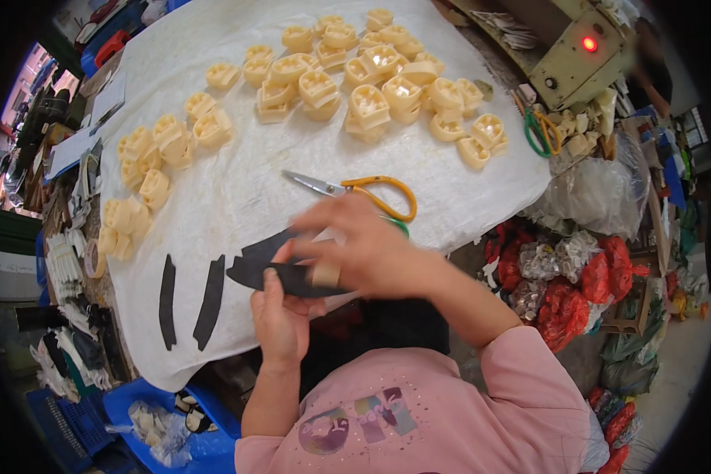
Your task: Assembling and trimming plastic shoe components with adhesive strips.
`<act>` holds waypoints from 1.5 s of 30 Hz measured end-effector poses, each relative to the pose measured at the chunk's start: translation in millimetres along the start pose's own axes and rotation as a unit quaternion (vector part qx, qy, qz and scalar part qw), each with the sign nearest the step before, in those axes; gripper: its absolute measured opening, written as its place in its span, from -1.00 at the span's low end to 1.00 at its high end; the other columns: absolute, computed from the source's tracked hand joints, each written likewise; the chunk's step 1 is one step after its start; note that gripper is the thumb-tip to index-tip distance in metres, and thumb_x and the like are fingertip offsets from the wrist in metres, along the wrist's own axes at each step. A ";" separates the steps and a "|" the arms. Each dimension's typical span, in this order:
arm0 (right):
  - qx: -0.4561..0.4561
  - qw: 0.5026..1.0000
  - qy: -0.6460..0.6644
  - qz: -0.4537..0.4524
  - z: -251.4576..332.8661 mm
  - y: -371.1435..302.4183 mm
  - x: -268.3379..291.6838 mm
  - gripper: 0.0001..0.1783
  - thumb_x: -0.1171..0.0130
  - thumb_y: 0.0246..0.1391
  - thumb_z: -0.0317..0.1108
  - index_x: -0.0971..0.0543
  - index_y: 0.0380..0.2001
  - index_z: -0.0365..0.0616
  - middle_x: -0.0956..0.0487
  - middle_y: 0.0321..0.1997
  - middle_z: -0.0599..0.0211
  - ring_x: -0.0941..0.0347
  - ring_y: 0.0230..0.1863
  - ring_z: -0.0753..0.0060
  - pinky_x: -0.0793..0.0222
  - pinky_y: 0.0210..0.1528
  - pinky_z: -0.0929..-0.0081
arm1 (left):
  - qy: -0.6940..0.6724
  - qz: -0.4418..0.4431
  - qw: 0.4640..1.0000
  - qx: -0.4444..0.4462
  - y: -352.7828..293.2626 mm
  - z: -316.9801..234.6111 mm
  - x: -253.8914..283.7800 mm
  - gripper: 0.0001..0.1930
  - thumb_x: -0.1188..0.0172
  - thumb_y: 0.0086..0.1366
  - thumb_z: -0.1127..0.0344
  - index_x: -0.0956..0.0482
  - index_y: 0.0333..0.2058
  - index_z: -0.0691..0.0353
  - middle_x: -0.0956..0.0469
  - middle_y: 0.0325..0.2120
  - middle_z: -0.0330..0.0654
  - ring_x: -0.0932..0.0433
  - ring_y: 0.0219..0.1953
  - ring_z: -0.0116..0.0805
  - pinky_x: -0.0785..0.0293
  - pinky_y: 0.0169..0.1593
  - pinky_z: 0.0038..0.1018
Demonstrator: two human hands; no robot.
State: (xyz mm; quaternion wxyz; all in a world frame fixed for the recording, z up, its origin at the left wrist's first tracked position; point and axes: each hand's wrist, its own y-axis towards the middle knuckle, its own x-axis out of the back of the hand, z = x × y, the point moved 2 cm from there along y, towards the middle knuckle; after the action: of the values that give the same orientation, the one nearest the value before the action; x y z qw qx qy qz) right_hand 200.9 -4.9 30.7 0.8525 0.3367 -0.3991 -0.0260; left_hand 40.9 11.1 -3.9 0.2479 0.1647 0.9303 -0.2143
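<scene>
My left hand [283, 322] grips a black cut-out piece [286, 278] of flat, flexible material, thumb on top and fingers beneath. Over it reaches my right hand [363, 249], its fingers blurred by motion, close to the piece. Whether those fingers hold anything cannot be told. A small tan patch [325, 275] shows by the right fingers; its kind is unclear. More black material [265, 249] lies just beyond the held piece. Two black curved strips [168, 302] [208, 302] rest on the white cloth to the left. Scissors [332, 187] with an orange handle lie beyond my right hand, partly hidden by it.
Clusters of cream moulded ring-shaped pieces [369, 107] cover the far and left parts of the white cloth [237, 170]. Another pair of scissors [541, 134] hangs by a machine [581, 59] with a red light. A blue bin [221, 442] stands low left, red bags [565, 312] right.
</scene>
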 end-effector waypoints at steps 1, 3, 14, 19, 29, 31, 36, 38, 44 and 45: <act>-0.069 0.996 0.017 -0.052 -24.3 -1.0 9.4 -0.56 -0.19 -0.31 -0.52 -0.52 -0.20 -0.12 -0.47 -0.08 0.19 -0.34 -0.02 0.10 -0.25 0.01 0.23 | -0.010 0.015 1.000 0.003 2.1 -4.4 -0.1 -0.58 0.29 0.43 0.11 -0.32 0.03 0.30 -0.49 -0.39 -0.09 -0.45 -0.55 -0.43 -0.34 -0.59 -0.61; -0.164 0.978 -0.056 -0.117 -79.3 -9.2 40.6 -0.39 -0.12 -0.32 -0.70 -0.47 -0.05 -0.10 -0.44 -0.02 0.14 -0.32 0.02 0.04 -0.30 0.03 0.35 | -0.011 0.090 0.995 -0.028 8.8 -4.1 16.0 -0.52 0.30 0.43 0.06 -0.24 0.12 0.30 -0.51 -0.42 -0.08 -0.42 -0.63 -0.45 -0.27 -0.68 -0.61; -0.197 0.946 -0.249 -0.069 -158.5 -2.4 61.9 -0.37 -0.01 -0.26 -0.67 -0.41 0.01 -0.03 -0.47 0.01 0.24 -0.27 0.11 0.23 0.02 0.20 0.27 | -0.120 0.067 0.990 -0.040 10.8 -10.3 30.7 -0.55 0.32 0.42 0.15 -0.23 0.12 0.33 -0.53 -0.42 -0.02 -0.51 -0.50 -0.34 -0.40 -0.52 -0.54; -0.225 0.942 -0.130 -0.215 -132.2 -1.1 49.7 -0.47 0.09 -0.15 -0.66 -0.40 -0.01 -0.16 -0.47 -0.07 0.18 -0.34 -0.02 0.26 -0.26 0.01 0.33 | -0.123 0.054 0.989 -0.057 9.8 -10.5 33.2 -0.54 0.33 0.42 0.17 -0.21 0.11 0.41 -0.53 -0.42 0.03 -0.55 -0.46 -0.29 -0.45 -0.49 -0.52; -0.340 0.767 0.400 -0.370 -90.2 6.5 51.9 -0.57 0.27 0.18 -0.55 -0.24 0.13 -0.17 -0.31 0.13 0.14 -0.34 0.09 0.26 -0.35 0.10 0.27 | -0.104 0.087 0.988 -0.072 9.6 -10.8 30.1 -0.56 0.33 0.42 0.21 -0.24 0.09 0.43 -0.53 -0.38 0.02 -0.54 -0.43 -0.28 -0.44 -0.44 -0.48; -0.377 0.717 0.444 -0.384 -83.8 6.2 45.7 -0.58 0.26 0.18 -0.54 -0.24 0.13 -0.16 -0.32 0.13 0.15 -0.35 0.08 0.27 -0.35 0.10 0.28 | -0.095 0.103 0.988 -0.067 6.4 -11.3 30.2 -0.57 0.33 0.42 0.22 -0.25 0.08 0.43 -0.53 -0.37 0.01 -0.54 -0.42 -0.28 -0.44 -0.43 -0.48; -0.372 0.777 0.334 -0.383 -110.5 -23.0 43.6 -0.55 0.15 0.08 -0.64 -0.30 0.08 -0.18 -0.38 0.02 0.26 -0.35 0.01 0.36 -0.35 0.01 0.42 | -0.083 0.082 0.990 -0.074 -0.9 -11.6 33.2 -0.57 0.33 0.41 0.23 -0.27 0.07 0.43 -0.53 -0.40 0.01 -0.54 -0.42 -0.28 -0.43 -0.40 -0.46; -0.367 0.835 0.217 -0.348 -114.0 -31.0 46.9 -0.51 0.10 0.00 -0.70 -0.35 0.04 -0.16 -0.40 -0.02 0.26 -0.34 -0.01 0.33 -0.33 0.00 0.42 | -0.077 0.084 0.991 -0.075 -0.6 -10.0 32.2 -0.57 0.32 0.41 0.23 -0.27 0.07 0.44 -0.53 -0.40 0.00 -0.54 -0.42 -0.29 -0.43 -0.40 -0.47; -0.193 0.920 -0.314 -0.134 -109.2 -41.5 47.6 -0.42 -0.04 -0.39 -0.75 -0.57 -0.19 -0.02 -0.36 -0.20 0.19 -0.17 -0.09 0.07 -0.22 -0.02 0.30 | -0.041 0.097 0.992 -0.074 -4.1 -7.1 24.1 -0.57 0.30 0.41 0.22 -0.28 0.06 0.45 -0.54 -0.41 -0.01 -0.53 -0.42 -0.30 -0.43 -0.38 -0.47; -0.196 0.909 -0.339 -0.143 -106.2 -50.4 50.6 -0.42 -0.04 -0.38 -0.74 -0.57 -0.18 -0.01 -0.36 -0.19 0.19 -0.17 -0.07 0.06 -0.23 -0.02 0.30 | -0.031 0.087 0.993 -0.071 -6.5 -5.8 24.5 -0.57 0.30 0.41 0.22 -0.28 0.06 0.45 -0.54 -0.41 -0.02 -0.53 -0.42 -0.31 -0.43 -0.38 -0.48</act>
State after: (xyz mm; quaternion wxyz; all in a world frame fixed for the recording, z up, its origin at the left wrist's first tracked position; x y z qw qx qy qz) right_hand 320.7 -0.9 -14.1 0.7021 0.1870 -0.5985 -0.3375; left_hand 15.9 13.3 -10.3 0.3052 0.2209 0.9171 -0.1305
